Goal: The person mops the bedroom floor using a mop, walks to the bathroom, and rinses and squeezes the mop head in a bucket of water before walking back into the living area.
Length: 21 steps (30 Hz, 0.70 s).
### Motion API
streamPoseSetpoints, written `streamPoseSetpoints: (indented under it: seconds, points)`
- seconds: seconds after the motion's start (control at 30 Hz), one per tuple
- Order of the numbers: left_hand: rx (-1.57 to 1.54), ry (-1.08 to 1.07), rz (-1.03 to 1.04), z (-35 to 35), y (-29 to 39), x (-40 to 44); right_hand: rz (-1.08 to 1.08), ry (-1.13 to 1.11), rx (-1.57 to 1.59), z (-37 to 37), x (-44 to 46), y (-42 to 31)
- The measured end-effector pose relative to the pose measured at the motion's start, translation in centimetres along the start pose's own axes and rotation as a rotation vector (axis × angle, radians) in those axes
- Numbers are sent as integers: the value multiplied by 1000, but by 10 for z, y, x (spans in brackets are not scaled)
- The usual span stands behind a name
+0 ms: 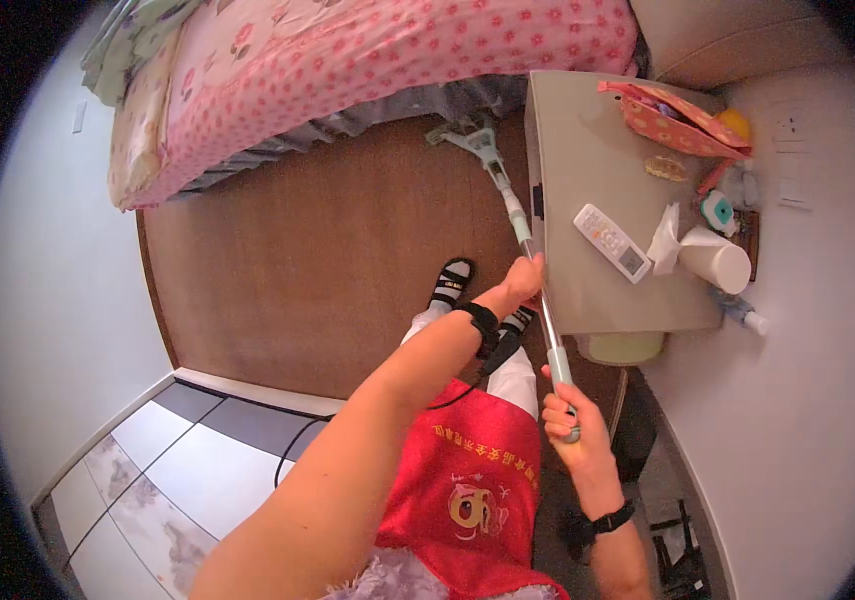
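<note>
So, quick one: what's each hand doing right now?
Left hand: closed, holding the mop partway along its pole.
Right hand: closed, holding the mop's grip at the near end.

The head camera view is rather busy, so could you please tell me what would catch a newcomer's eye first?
Probably the bright red apron at the bottom centre, then the pink flowered bedding across the top. Right of centre slants a long-handled tool, with the left hand gripping it farther along and the right hand at its near end.
</note>
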State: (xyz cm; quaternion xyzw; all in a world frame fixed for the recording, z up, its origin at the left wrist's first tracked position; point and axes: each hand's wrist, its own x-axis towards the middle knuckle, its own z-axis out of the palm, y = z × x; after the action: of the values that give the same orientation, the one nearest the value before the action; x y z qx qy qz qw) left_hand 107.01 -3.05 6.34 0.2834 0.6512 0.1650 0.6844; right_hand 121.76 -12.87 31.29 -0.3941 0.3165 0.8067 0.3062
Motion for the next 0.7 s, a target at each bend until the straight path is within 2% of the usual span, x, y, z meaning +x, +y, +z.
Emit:
streamPoseSetpoints:
  seconds: [0.07,0.13,0.23,0.33,0.47,0.57,0.7]
  points:
    - [61,-52,-18,0,6,-10,4,-17,69,-8,-2,12]
    - [1,-125,-251,-11,50,-49,17,-36,143,-11,-1,28]
    - [93,-132,-161,-18,33,-58,41,-71,203,-12,-5,57]
    - [65,-146,-252,-25,36,-81,69,-87,266,-17,-1,79]
    - [101,-142,-248,-33,18,-96,60,-98,292,-31,10,113]
    - [201,-131,-137,-41,-14,-100,49,-95,321,-36,11,146]
    - [149,-172,-124,-56,-20,-118,7,-93,303,-39,21,168]
